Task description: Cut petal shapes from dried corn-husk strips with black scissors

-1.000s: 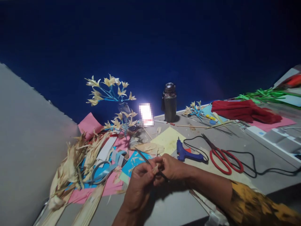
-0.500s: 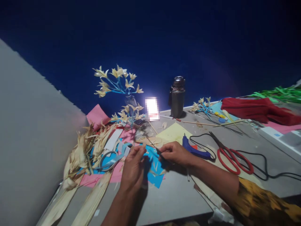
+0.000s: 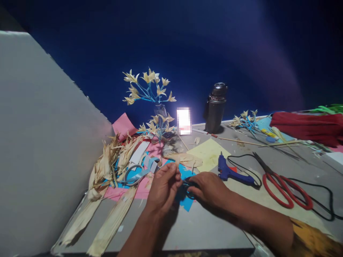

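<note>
My left hand is closed in a pinch, thumb against fingers. A pale sliver shows by its fingertips, too small to name for sure. Beside it, my right hand is curled low over the blue paper, its fingers around the dark loops of small scissors. The blades of these scissors are hidden. Just beyond my hands lie a pale husk piece and a yellow paper sheet. Right of my right hand rests a blue glue gun.
Red-handled scissors and a black cord lie at right. Dried husks, pink paper and a tape roll crowd the left. Husk flowers stand in a bottle behind. A thermos and a red cloth are farther back.
The view has shifted left, so the table things appear farther right. My right hand has turned palm-down and lowered. The dark thin tip it pointed toward my left hand no longer shows.
</note>
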A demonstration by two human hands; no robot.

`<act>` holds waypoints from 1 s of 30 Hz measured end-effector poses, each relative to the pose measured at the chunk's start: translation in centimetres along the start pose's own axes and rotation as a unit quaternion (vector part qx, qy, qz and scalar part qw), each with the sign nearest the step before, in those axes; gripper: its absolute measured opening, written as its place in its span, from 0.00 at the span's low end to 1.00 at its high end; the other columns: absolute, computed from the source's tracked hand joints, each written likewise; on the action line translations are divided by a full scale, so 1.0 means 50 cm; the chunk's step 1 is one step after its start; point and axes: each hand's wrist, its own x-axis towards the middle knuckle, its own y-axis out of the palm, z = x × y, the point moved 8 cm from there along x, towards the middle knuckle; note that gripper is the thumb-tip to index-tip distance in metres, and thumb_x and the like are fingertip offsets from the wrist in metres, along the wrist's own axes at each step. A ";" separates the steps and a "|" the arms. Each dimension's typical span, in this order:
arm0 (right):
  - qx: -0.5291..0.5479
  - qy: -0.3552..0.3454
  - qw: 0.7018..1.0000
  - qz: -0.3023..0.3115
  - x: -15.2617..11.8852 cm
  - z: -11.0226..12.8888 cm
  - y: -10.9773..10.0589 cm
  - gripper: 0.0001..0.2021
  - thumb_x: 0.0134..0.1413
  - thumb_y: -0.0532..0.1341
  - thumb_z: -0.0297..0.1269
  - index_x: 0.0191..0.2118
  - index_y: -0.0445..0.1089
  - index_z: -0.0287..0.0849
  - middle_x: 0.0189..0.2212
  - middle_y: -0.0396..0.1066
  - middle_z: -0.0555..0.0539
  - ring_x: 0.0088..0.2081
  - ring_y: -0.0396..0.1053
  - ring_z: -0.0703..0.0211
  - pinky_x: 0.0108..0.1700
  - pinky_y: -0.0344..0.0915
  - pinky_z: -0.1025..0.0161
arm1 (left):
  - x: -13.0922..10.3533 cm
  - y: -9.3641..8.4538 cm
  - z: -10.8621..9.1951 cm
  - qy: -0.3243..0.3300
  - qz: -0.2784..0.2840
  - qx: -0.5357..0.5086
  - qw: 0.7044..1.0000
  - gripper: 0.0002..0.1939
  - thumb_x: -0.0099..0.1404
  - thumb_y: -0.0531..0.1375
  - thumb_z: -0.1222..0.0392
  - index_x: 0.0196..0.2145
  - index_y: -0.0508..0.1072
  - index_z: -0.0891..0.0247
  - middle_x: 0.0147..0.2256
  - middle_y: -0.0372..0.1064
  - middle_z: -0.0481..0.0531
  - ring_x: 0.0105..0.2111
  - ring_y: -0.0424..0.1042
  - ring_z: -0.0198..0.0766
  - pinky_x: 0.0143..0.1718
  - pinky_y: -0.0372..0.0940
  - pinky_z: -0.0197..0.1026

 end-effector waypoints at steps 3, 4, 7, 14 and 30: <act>0.035 -0.042 0.998 -0.019 -0.002 0.014 -0.007 0.11 0.63 0.58 0.38 0.34 0.76 0.42 0.33 0.77 0.45 0.34 0.72 0.57 0.35 0.54 0.64 | 0.000 0.009 0.010 -0.018 0.024 0.007 1.000 0.16 0.50 0.73 0.60 0.28 0.69 0.67 0.24 0.64 0.46 0.23 0.62 0.28 0.21 0.58 0.29; 0.048 -0.055 0.997 -0.021 -0.002 0.017 -0.008 0.11 0.63 0.57 0.36 0.33 0.76 0.42 0.33 0.77 0.46 0.34 0.72 0.58 0.35 0.55 0.65 | 0.001 0.013 0.016 -0.027 0.033 0.007 0.999 0.15 0.51 0.72 0.60 0.28 0.69 0.66 0.25 0.64 0.46 0.23 0.62 0.27 0.21 0.57 0.29; 0.064 -0.078 0.995 -0.008 -0.002 0.021 -0.004 0.09 0.61 0.59 0.33 0.31 0.75 0.41 0.30 0.76 0.47 0.31 0.70 0.59 0.34 0.56 0.65 | 0.003 0.026 0.034 -0.060 0.063 0.000 0.996 0.15 0.52 0.72 0.60 0.27 0.68 0.66 0.25 0.63 0.46 0.22 0.60 0.26 0.20 0.55 0.29; 0.176 -0.088 0.976 -0.093 -0.001 0.021 -0.036 0.07 0.56 0.59 0.28 0.35 0.76 0.39 0.32 0.77 0.46 0.33 0.71 0.59 0.37 0.60 0.67 | 0.002 0.021 0.039 -0.068 0.062 0.073 0.993 0.15 0.53 0.71 0.57 0.27 0.70 0.67 0.21 0.62 0.45 0.20 0.58 0.25 0.20 0.53 0.28; 0.025 -0.077 0.997 0.015 0.004 0.021 -0.042 0.11 0.64 0.56 0.39 0.35 0.74 0.43 0.34 0.78 0.47 0.33 0.72 0.58 0.30 0.50 0.63 | 0.389 0.092 -0.002 0.038 0.005 0.418 0.908 0.12 0.44 0.71 0.62 0.18 0.70 0.67 0.11 0.58 0.42 0.12 0.52 0.26 0.16 0.43 0.32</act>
